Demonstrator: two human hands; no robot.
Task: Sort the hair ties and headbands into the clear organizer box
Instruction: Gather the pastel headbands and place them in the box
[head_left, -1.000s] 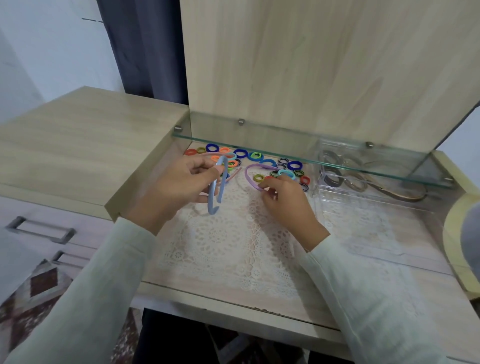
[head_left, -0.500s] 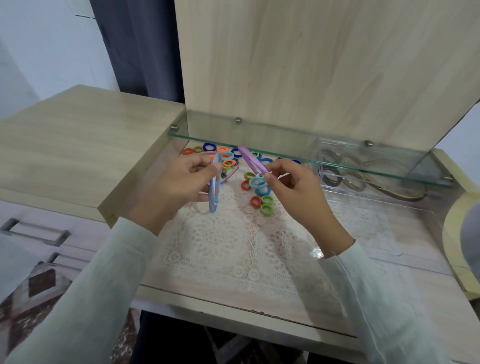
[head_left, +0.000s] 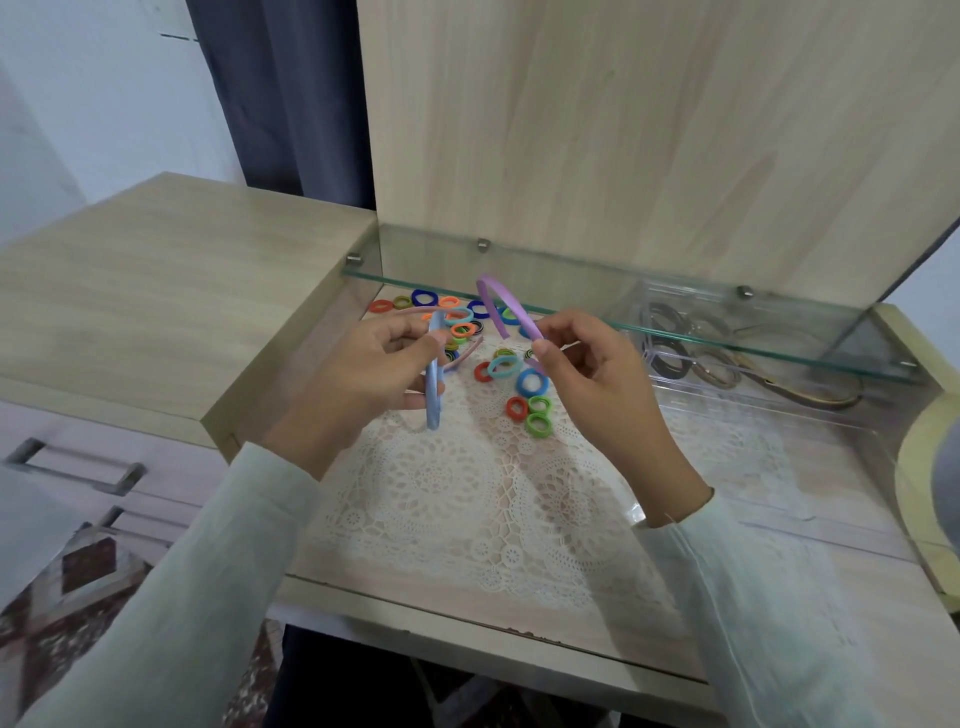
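My left hand (head_left: 363, 374) grips a light blue headband (head_left: 434, 395) that hangs down from my fingers. My right hand (head_left: 587, 374) pinches a purple headband (head_left: 501, 306), raised above the desk and arching up to the left. A pink headband (head_left: 462, 358) lies partly hidden behind my left hand. Several colourful hair ties (head_left: 527, 400) are scattered on the lace mat between and behind my hands. The clear organizer box (head_left: 737, 410) stands to the right and holds several dark and brown headbands (head_left: 691, 358) in its far part.
A glass shelf (head_left: 675, 317) runs across above the back of the desk, over the far hair ties and the box. A raised wooden cabinet top (head_left: 156, 301) borders the left. A lace mat (head_left: 467, 493) covers the desk under glass.
My right hand picked the purple headband out of the pile and lifted it up. Some hair ties were dragged nearer to me. My left hand kept holding the blue headband.
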